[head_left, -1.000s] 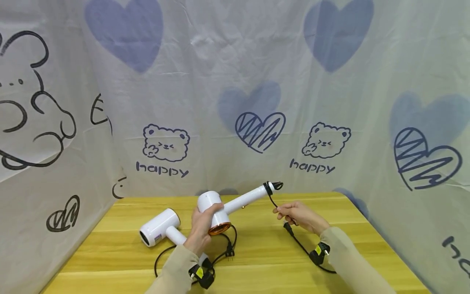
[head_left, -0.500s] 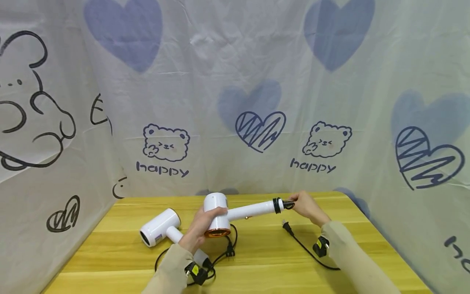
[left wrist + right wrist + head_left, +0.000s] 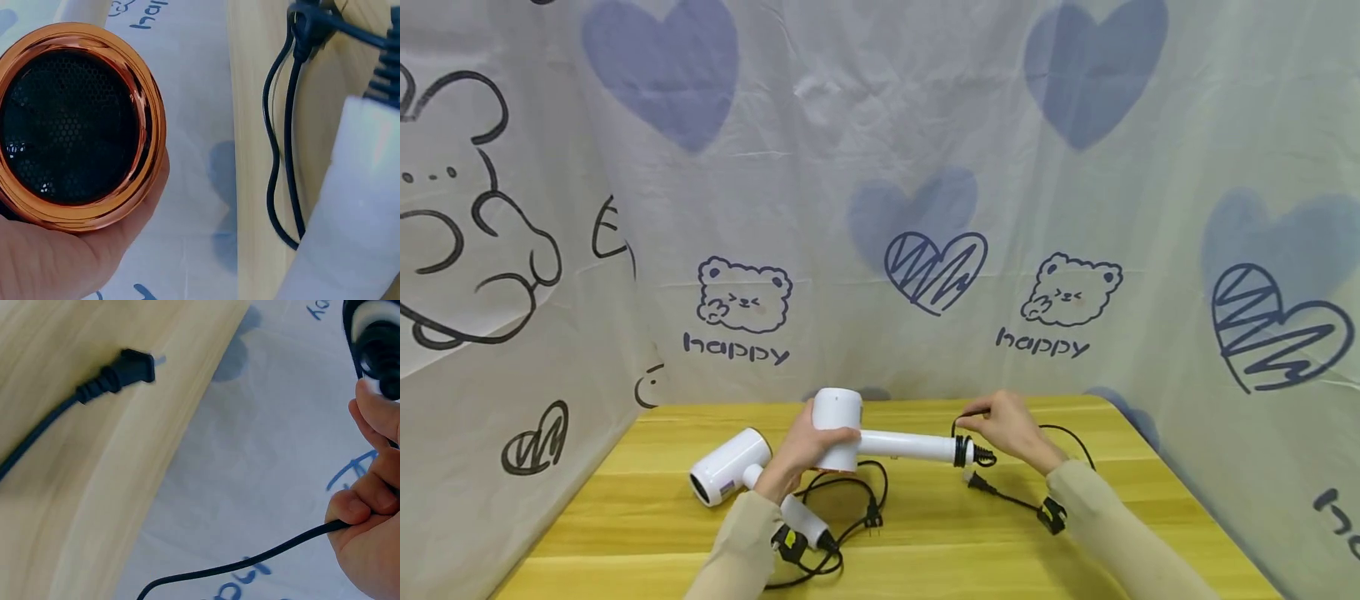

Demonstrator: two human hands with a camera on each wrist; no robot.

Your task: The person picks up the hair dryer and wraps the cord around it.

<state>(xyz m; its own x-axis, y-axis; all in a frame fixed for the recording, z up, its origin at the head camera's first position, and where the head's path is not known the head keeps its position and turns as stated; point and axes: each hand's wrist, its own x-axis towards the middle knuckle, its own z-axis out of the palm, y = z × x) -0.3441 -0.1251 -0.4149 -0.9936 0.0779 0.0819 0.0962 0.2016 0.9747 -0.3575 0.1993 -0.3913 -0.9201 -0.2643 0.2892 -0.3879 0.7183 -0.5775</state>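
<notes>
My left hand (image 3: pixel 805 446) grips the head of a white hair dryer (image 3: pixel 910 445) above the table, its handle pointing right. In the left wrist view the dryer's copper-rimmed grille (image 3: pixel 65 128) faces the camera. Several turns of black power cord (image 3: pixel 960 451) circle the handle's end. My right hand (image 3: pixel 1009 429) pinches the cord just above that end, and in the right wrist view the loose cord (image 3: pixel 262 557) trails out from under its curled fingers. The two-pin plug (image 3: pixel 131 367) lies near the table's right side.
A second white hair dryer (image 3: pixel 730 467) lies on the wooden table (image 3: pixel 625 517) at left, partly behind my left forearm. Its black cord and plug (image 3: pixel 872 515) lie looped in the middle. A printed cloth (image 3: pixel 850 333) hangs behind and along both sides.
The held dryer's handle has swung down from an upward slant to nearly level. My right hand has carried the cord around the handle end, and more turns now sit there.
</notes>
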